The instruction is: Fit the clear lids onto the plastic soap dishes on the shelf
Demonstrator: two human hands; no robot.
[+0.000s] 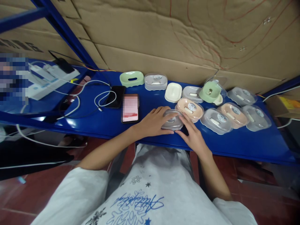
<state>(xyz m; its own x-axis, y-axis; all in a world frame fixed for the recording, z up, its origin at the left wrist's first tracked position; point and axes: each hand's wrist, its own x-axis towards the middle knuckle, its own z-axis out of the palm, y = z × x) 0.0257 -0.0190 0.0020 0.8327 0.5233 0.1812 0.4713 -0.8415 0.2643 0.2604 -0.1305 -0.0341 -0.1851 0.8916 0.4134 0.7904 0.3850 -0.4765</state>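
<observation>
Both hands are around a grey soap box with a clear lid (172, 124) at the front of the blue table (150, 101). My left hand (154, 122) wraps its left side, with fingers over the lid and the thumb along the near edge. On the right side, my right hand (190, 132) has its fingertips against the box, thumb at the near corner. Just behind it lies a peach soap box (195, 113). A grey lidded box (217, 121) rests to the right of my right hand.
More boxes stand right: peach (237, 115), grey (257, 118), and green dish (211, 91). Behind are a cream dish (173, 92), grey box (156, 82) and green dish (131, 78). A lit phone (130, 108), dark phone (117, 96) and white cables lie left. Cardboard (145, 37) lines the back.
</observation>
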